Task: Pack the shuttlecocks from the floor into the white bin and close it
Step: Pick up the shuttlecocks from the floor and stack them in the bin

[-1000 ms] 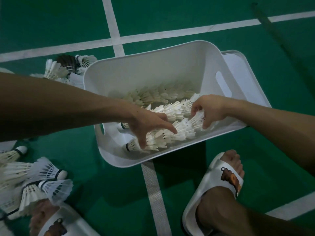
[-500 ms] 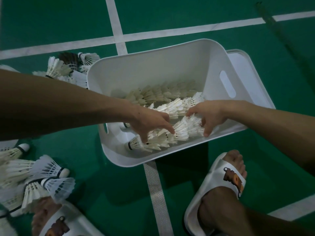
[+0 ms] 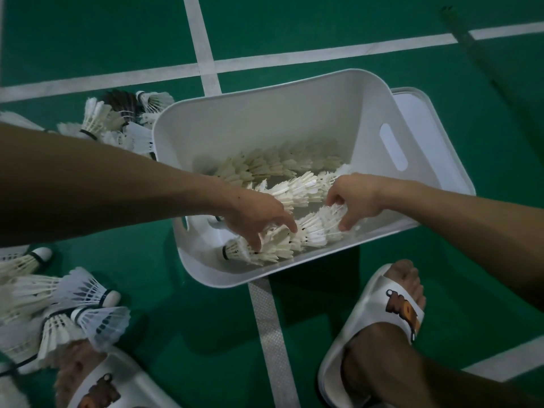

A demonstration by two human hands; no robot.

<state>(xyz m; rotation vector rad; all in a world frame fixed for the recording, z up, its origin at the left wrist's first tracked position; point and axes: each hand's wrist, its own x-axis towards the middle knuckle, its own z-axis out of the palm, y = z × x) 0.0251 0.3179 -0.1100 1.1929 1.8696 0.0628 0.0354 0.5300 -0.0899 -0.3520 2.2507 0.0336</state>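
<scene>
- The left hand [image 3: 259,213] and right hand [image 3: 354,198] both reach down into the white bin [image 3: 265,119], much as half a second ago; the right hand now sits a little further from the left, with its fingers more curled.
- The left hand's fingers are spread and bent, with the fingertips [image 3: 293,228] pressing on the cork end of the near row of nested shuttlecocks [image 3: 297,235]; it rests on the row rather than closing round it.
- The right hand is loosely curled, its thumb and fingers pinching the feathered far end of that same row, so the row lies between the two hands along the bin's near wall.
- Compared with the earlier frame, this row lies in about the same place, its black-banded cork [image 3: 228,251] pointing to the left end of the bin.
- A second nested row [image 3: 297,188] lies just behind the hands, and a third row [image 3: 273,164] lies further back near the far wall.
- The bin stands on the green court floor [image 3: 353,19], across a white line, with its lid [image 3: 418,113] lying flat beside its right end.
- Loose shuttlecocks lie on the floor: one cluster [image 3: 117,122] beyond the left arm, touching the bin's left corner, and another pile [image 3: 59,304] by the left foot.
- Each foot wears a white slipper; the right slipper [image 3: 379,319] stands just in front of the bin.
</scene>
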